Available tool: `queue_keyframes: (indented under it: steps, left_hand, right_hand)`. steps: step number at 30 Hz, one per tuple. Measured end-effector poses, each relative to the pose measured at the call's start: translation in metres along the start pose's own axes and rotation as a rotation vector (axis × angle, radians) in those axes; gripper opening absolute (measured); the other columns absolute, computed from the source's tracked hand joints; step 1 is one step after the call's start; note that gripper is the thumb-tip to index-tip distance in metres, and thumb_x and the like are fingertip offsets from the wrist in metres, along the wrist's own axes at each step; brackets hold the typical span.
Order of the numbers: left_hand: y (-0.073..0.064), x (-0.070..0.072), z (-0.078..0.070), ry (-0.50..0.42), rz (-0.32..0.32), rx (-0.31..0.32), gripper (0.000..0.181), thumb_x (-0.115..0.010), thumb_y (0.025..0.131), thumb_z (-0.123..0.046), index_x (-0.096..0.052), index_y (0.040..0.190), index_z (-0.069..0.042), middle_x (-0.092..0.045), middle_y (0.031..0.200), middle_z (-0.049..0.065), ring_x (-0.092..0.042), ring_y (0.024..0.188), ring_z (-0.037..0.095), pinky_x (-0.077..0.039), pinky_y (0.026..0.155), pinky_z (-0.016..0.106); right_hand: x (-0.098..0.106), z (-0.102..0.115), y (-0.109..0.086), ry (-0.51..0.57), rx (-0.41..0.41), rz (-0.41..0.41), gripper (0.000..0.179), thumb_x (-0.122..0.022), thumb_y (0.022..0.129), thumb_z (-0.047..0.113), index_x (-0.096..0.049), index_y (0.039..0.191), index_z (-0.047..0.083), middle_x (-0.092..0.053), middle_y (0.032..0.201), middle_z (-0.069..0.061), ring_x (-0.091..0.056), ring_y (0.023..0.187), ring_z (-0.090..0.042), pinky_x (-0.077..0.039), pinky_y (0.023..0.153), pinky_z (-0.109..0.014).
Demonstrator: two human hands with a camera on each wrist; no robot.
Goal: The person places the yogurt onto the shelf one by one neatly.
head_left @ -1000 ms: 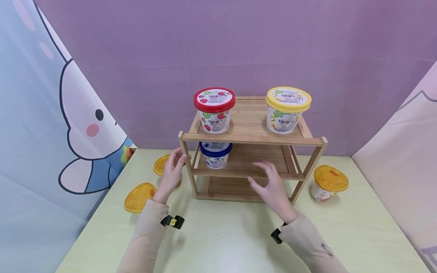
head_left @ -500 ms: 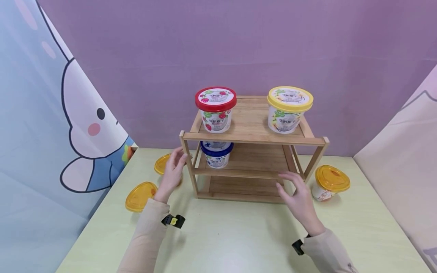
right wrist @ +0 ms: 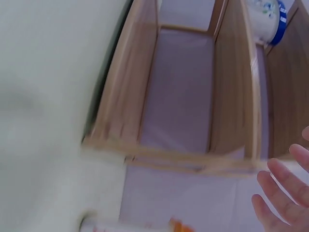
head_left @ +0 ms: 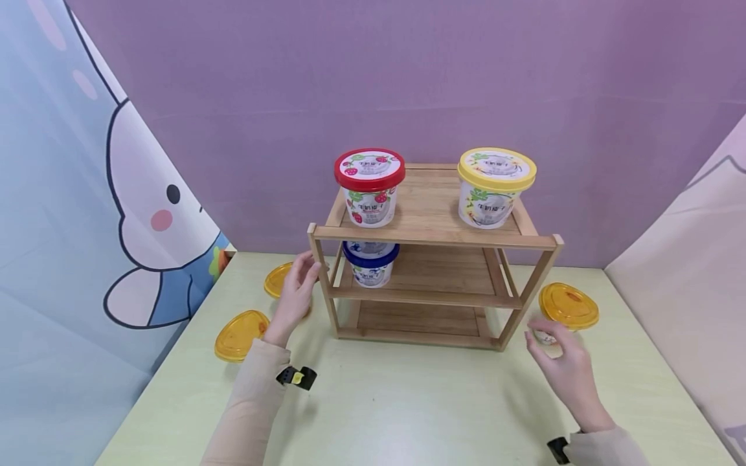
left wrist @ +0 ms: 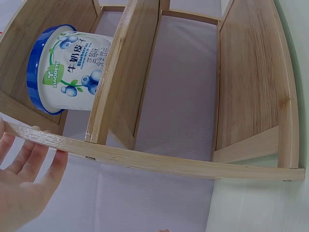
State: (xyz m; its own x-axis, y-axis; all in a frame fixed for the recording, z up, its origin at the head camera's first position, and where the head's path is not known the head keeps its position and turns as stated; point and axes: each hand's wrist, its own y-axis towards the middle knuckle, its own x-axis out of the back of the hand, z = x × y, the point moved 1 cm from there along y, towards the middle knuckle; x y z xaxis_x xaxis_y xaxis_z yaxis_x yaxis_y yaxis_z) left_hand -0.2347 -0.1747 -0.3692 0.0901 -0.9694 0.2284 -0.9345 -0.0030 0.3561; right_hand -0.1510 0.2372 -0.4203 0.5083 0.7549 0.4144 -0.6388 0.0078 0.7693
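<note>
A three-tier wooden rack (head_left: 431, 239) stands mid-table. My left hand (head_left: 294, 301) holds its left front post, with fingertips against the wood in the left wrist view. My right hand (head_left: 568, 372) hovers with fingers bent and parted, holding nothing, just in front of a cup with an orange lid (head_left: 568, 304). That hand partly covers the cup in the head view. On the rack's top tier sit a red-lidded tub (head_left: 370, 207) at left and a yellow-lidded tub (head_left: 488, 208) at right. A blue-lidded blueberry tub (left wrist: 72, 72) rests on the middle tier's left side.
Two more orange lids lie left of the rack, one nearer (head_left: 240, 336) and one farther (head_left: 276, 279), partly behind my left hand; what is under them is hard to see. A purple cloth (head_left: 373, 77) hangs behind the table (head_left: 396, 401).
My right hand has moved from before the middle tier rightward and nearer to me, ending in front of the orange-lidded cup. My left hand stays at the post.
</note>
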Motion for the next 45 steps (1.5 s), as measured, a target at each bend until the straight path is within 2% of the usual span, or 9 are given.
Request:
queue_keyframes:
  steps: [3,12,21,23,28,31,35,38,45]
  left_hand:
    - [0.000,0.000,0.000,0.001,-0.005,-0.005,0.032,-0.040,0.094,-0.010,-0.040,0.122,0.005,-0.051,0.106,0.022,-0.048,0.103,0.029,-0.040,0.089,0.021]
    - [0.001,0.000,0.006,-0.018,-0.010,-0.027,0.032,-0.041,0.094,-0.013,-0.041,0.121,0.004,-0.052,0.104,0.021,-0.051,0.097,0.016,-0.042,0.087,0.021]
    - [0.001,0.000,0.005,-0.004,-0.011,-0.016,0.033,-0.040,0.095,-0.013,-0.040,0.122,0.004,-0.051,0.106,0.020,-0.048,0.103,0.028,-0.040,0.090,0.025]
    - [0.001,0.000,0.006,-0.002,-0.011,-0.016,0.033,-0.040,0.095,-0.013,-0.041,0.122,0.004,-0.050,0.106,0.020,-0.048,0.104,0.028,-0.040,0.090,0.024]
    - [0.002,0.000,0.007,0.000,-0.015,-0.028,0.032,-0.041,0.094,-0.014,-0.041,0.122,0.004,-0.052,0.105,0.018,-0.049,0.101,0.026,-0.041,0.090,0.027]
    - [0.001,0.000,0.008,0.003,-0.011,-0.032,0.034,-0.042,0.094,-0.016,-0.041,0.122,0.004,-0.051,0.105,0.018,-0.049,0.100,0.024,-0.042,0.089,0.028]
    - [0.001,0.000,0.007,0.001,-0.008,-0.024,0.036,-0.041,0.095,-0.018,-0.040,0.123,0.003,-0.051,0.105,0.017,-0.049,0.101,0.023,-0.042,0.089,0.025]
    - [0.001,0.000,0.007,-0.007,-0.007,-0.022,0.035,-0.042,0.094,-0.017,-0.040,0.123,0.003,-0.051,0.105,0.018,-0.049,0.099,0.019,-0.041,0.087,0.020]
    - [0.002,0.000,0.007,-0.014,-0.007,-0.024,0.033,-0.041,0.094,-0.014,-0.041,0.122,0.003,-0.052,0.105,0.020,-0.049,0.094,0.009,-0.041,0.085,0.017]
  right_hand:
    - [0.010,-0.008,-0.004,-0.033,-0.037,-0.003,0.028,-0.064,0.062,-0.016,-0.062,0.086,-0.003,-0.062,0.086,-0.008,-0.044,0.088,0.012,-0.033,0.078,-0.004]
    - [0.031,-0.035,-0.009,-0.132,-0.200,-0.021,0.018,-0.065,0.068,-0.008,-0.063,0.083,0.000,-0.062,0.081,-0.009,-0.040,0.085,0.020,-0.029,0.076,0.000]
    - [0.043,-0.055,-0.004,-0.202,-0.184,-0.003,0.019,-0.063,0.069,-0.006,-0.059,0.088,-0.008,-0.058,0.086,-0.023,-0.033,0.090,0.020,-0.023,0.080,0.001]
    - [0.045,-0.058,-0.002,-0.216,-0.177,0.015,0.022,-0.063,0.070,-0.006,-0.059,0.091,-0.009,-0.058,0.089,-0.024,-0.039,0.092,0.012,-0.022,0.082,0.000]
    - [0.050,-0.068,0.001,-0.241,-0.178,0.067,0.029,-0.062,0.072,-0.004,-0.056,0.099,-0.010,-0.055,0.097,-0.027,-0.046,0.093,-0.031,-0.019,0.088,-0.002]
    - [0.053,-0.074,0.004,-0.252,-0.194,0.103,0.030,-0.061,0.073,-0.003,-0.054,0.101,-0.010,-0.053,0.099,-0.029,-0.045,0.091,-0.041,-0.026,0.096,-0.014]
    - [0.055,-0.082,0.009,-0.250,-0.218,0.184,0.034,-0.061,0.075,-0.001,-0.052,0.107,-0.010,-0.050,0.105,-0.032,-0.043,0.097,-0.047,-0.031,0.093,-0.050]
    - [0.055,-0.089,0.013,-0.232,-0.211,0.247,0.040,-0.062,0.075,0.000,-0.049,0.111,-0.011,-0.047,0.111,-0.034,-0.039,0.100,-0.051,-0.027,0.088,-0.061]
    - [0.054,-0.102,0.016,-0.230,-0.211,0.367,0.055,-0.064,0.077,0.009,-0.040,0.123,-0.009,-0.033,0.128,-0.035,-0.024,0.116,-0.054,-0.015,0.091,-0.069]
